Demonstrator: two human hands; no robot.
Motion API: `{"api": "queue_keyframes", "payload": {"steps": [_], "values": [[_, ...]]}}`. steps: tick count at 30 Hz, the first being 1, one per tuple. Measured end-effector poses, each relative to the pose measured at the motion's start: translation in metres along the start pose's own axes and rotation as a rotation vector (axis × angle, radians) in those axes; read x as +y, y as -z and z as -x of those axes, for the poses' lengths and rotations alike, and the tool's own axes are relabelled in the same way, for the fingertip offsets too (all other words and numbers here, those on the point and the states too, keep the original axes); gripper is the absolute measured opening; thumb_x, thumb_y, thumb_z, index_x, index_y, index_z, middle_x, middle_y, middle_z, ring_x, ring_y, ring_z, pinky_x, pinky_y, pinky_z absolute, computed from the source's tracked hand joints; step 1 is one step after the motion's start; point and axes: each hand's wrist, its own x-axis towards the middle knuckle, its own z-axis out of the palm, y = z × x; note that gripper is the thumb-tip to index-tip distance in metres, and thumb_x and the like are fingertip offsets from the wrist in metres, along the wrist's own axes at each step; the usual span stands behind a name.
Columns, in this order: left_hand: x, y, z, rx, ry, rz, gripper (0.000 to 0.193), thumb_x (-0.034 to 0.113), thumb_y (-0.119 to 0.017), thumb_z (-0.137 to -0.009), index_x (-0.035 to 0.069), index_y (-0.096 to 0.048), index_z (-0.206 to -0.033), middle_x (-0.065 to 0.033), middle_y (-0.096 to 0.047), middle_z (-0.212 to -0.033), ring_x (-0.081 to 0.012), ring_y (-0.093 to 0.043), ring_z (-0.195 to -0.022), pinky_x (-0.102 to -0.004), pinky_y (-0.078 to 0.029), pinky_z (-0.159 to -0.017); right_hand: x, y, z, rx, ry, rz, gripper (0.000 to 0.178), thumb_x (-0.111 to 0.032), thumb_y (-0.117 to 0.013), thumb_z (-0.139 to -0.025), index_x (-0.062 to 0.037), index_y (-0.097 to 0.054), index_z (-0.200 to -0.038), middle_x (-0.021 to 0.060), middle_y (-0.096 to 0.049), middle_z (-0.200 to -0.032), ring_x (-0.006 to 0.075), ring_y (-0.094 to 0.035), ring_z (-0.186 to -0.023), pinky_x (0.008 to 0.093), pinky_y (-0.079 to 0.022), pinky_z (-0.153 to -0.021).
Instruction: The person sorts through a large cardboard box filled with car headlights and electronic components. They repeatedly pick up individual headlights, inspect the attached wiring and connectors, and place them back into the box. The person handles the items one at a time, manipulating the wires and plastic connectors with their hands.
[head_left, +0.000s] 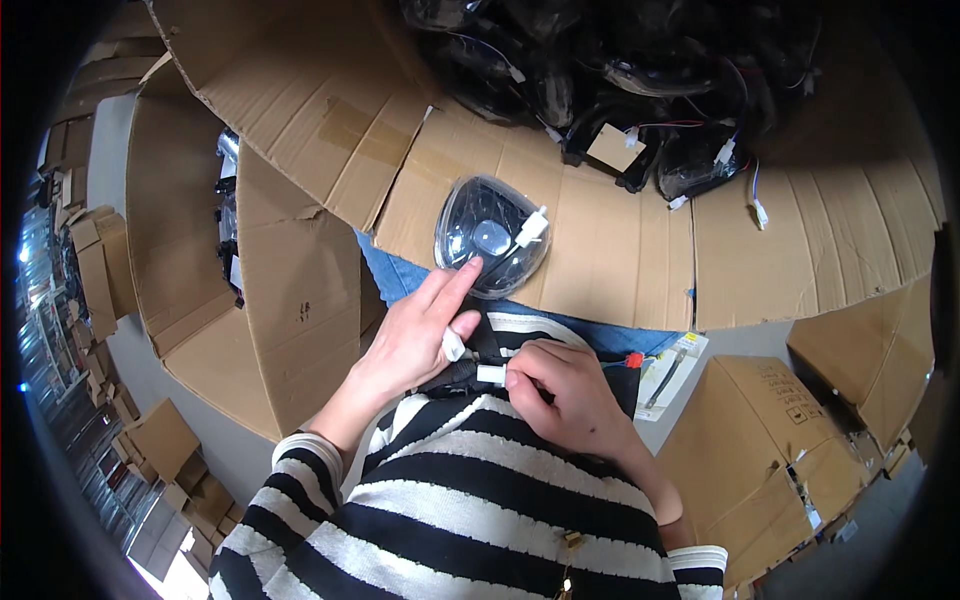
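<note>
white connector (491, 375) points left, long axis crosswise, pinched by the right grip (568, 395), left grip (412, 338) holding a white piece (453, 346).

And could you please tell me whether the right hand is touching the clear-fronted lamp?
Apart: in the head view, the striped shirt shows in the gap between the right hand and the clear-fronted lamp.

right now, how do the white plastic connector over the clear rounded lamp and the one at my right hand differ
The upper connector slants; the lower connector points nearly sideways. The upper connector lies over the lamp, untouched; your right hand holds the lower connector. Both are white and blocky.
</note>
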Motion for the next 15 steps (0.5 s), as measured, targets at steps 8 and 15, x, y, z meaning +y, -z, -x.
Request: {"api": "queue_keyframes", "payload": {"steps": [8, 15], "values": [[-0.003, -0.019, -0.006, 0.244, -0.054, -0.080, 0.033, 0.010, -0.053, -0.078, -0.002, -0.048, -0.109, -0.0141, -0.052, -0.079, -0.0288, -0.054, -0.063, -0.0344, -0.045, -0.054, 0.002, -0.013, -0.004, 0.113, 0.012, 0.057, 0.008, -0.004, -0.054, -0.069, -0.0035, -0.047, -0.066, 0.0080, -0.049, -0.059, 0.0230, -0.050, -0.052, 0.0319, -0.040, -0.046], [0.003, -0.019, -0.008, 0.171, 0.015, -0.121, 0.031, 0.012, -0.051, -0.080, -0.002, -0.048, -0.107, -0.0143, -0.051, -0.077, -0.0293, -0.054, -0.061, -0.0363, -0.044, -0.052, 0.001, -0.015, -0.005, 0.286, 0.120, 0.435, 0.007, -0.001, -0.054, -0.065, -0.0032, -0.048, -0.063, 0.0078, -0.046, -0.058, 0.0237, -0.047, -0.051, 0.0323, -0.038, -0.047]]}}
